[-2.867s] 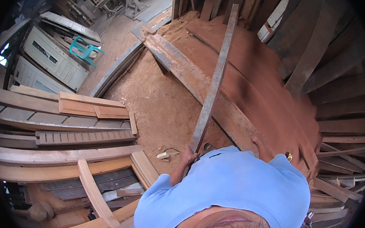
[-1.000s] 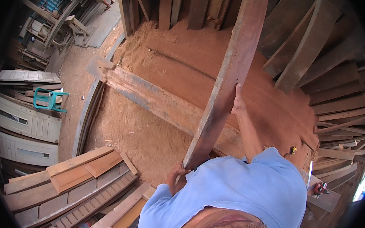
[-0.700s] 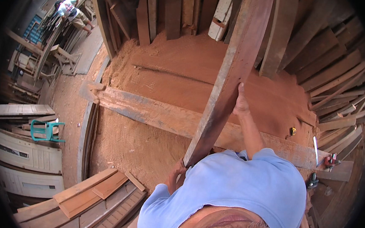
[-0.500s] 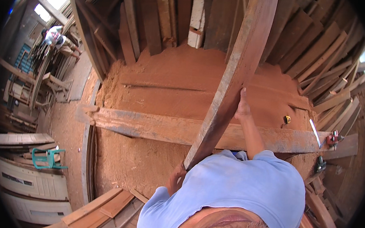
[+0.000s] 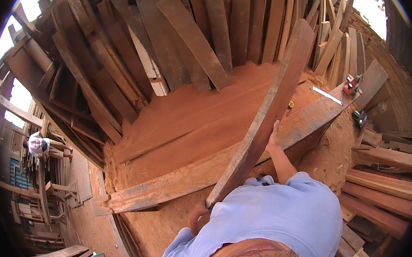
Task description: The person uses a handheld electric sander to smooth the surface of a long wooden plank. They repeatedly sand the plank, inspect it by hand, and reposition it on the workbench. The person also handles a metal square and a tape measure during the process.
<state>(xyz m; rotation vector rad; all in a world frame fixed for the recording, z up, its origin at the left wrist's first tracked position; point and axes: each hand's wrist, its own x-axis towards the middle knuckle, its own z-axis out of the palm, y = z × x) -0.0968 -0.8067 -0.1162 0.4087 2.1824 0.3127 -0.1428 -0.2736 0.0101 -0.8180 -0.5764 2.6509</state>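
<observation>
A long, thick wooden plank point(image 5: 262, 125) slants from beside my body up toward the far right, held in both hands. My left hand point(image 5: 199, 217) is closed around its near end, low by my side; some fingers are hidden behind the wood. Farther along, my right hand point(image 5: 274, 142) grips the plank's right side, its far fingers out of sight. The plank crosses above a heavy horizontal timber point(image 5: 168, 189), which carries reddish dust. Just right of the plank, a small yellow and black tape measure point(image 5: 290, 105) shows partly.
At the timber's right end are a red power tool point(image 5: 352, 85) and a white straight strip point(image 5: 327, 95); a dark green power tool point(image 5: 359, 118) sits nearby. Boards point(image 5: 217, 31) lean beyond the sawdust heap point(image 5: 187, 127). Stacked planks point(image 5: 381, 191) lie right. Another person point(image 5: 37, 144) stands far left.
My view has turned to the right, so the timber now runs diagonally and the far end of the plank shows. Both hands keep their hold on the plank.
</observation>
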